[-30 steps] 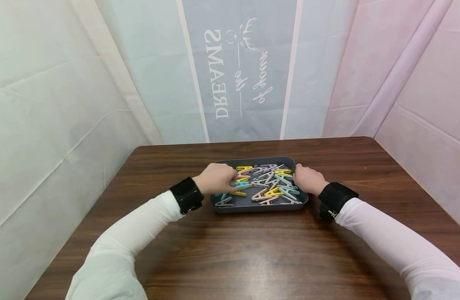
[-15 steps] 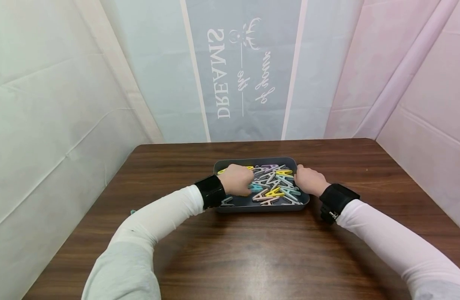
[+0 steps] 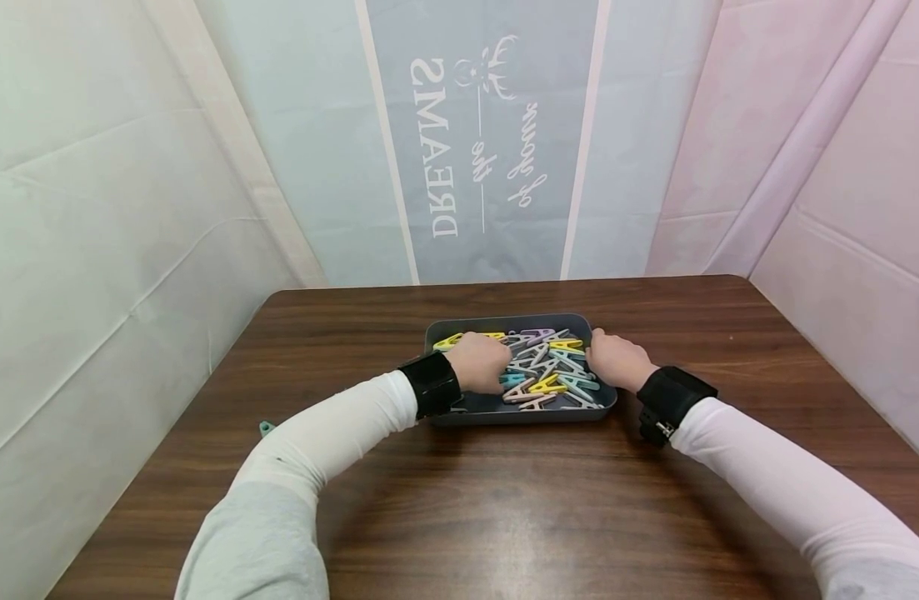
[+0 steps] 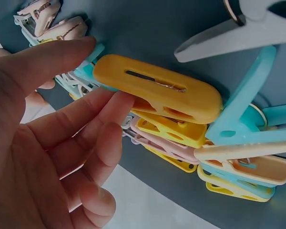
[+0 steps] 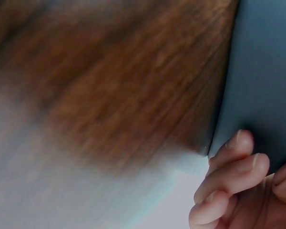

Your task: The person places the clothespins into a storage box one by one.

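Note:
A dark grey tray (image 3: 519, 417) on the table holds many plastic clothespins (image 3: 536, 354) in yellow, teal, pink, grey and purple. Over its left half reaches my left hand (image 3: 479, 363), covering the clothespins beneath. The left wrist view shows its thumb and fingers apart, with fingertips right at an orange clothespin (image 4: 157, 88). Beyond that one lies a teal clothespin (image 4: 238, 126), with several yellow and pink ones bunched below. My right hand (image 3: 620, 360) grips the tray's right rim; in the right wrist view its curled fingers (image 5: 245, 169) lie against the tray wall (image 5: 264, 71).
A small teal piece (image 3: 267, 428), resembling a clothespin, lies on the brown table (image 3: 489, 508) beside my left sleeve (image 3: 347, 429). Behind the table hangs a printed cloth (image 3: 481, 150), and pale cloth walls (image 3: 114, 250) stand at both sides.
My left hand has moved right across the tray toward its middle, and a teal clothespin shows farther right. The teal piece on the table has come into view. My right hand stays at the rim.

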Action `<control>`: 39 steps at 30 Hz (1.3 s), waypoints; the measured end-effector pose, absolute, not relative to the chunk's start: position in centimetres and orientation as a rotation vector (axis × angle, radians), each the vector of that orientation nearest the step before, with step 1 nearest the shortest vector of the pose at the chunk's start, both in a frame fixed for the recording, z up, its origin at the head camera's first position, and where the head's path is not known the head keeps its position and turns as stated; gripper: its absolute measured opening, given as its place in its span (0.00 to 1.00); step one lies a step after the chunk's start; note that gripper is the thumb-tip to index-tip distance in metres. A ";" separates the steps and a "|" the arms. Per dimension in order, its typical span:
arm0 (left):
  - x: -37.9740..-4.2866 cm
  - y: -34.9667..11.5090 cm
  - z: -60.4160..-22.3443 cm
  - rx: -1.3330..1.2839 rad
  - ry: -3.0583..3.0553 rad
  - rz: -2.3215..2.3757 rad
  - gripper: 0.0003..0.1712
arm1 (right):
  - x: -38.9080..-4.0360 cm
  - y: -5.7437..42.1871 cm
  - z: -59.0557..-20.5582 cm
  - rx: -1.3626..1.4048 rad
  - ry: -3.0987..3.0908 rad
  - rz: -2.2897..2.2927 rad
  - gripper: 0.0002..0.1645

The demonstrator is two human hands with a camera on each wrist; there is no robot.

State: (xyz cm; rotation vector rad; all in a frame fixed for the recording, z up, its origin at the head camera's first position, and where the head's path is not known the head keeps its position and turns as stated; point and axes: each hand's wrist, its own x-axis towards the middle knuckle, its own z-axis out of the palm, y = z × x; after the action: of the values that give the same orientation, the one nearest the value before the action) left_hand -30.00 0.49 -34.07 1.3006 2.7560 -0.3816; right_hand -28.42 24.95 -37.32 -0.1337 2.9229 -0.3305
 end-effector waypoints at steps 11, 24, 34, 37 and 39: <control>-29.6 -3.7 -30.2 1.198 2.819 -0.187 0.17 | -28.6 24.8 -37.2 -0.102 2.915 -0.352 0.26; -28.9 -16.1 -25.3 0.783 3.041 0.170 0.20 | -28.6 25.0 -37.6 -0.114 2.924 -0.341 0.27; -26.6 -21.6 -26.4 0.475 2.977 0.194 0.21 | -28.5 24.9 -37.5 -0.101 2.919 -0.343 0.25; -25.8 -22.7 -27.5 0.413 2.957 0.187 0.21 | -28.4 24.8 -37.4 -0.096 2.915 -0.348 0.25; -25.3 -23.5 -28.3 0.369 2.951 0.181 0.24 | -28.3 24.7 -37.4 -0.092 2.918 -0.346 0.25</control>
State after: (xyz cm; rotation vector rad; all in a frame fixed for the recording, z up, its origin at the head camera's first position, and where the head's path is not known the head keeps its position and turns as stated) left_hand -25.30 -23.48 -28.35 0.3693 2.9507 0.1809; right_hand -28.35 24.72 -37.36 -0.0919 2.9177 -0.3462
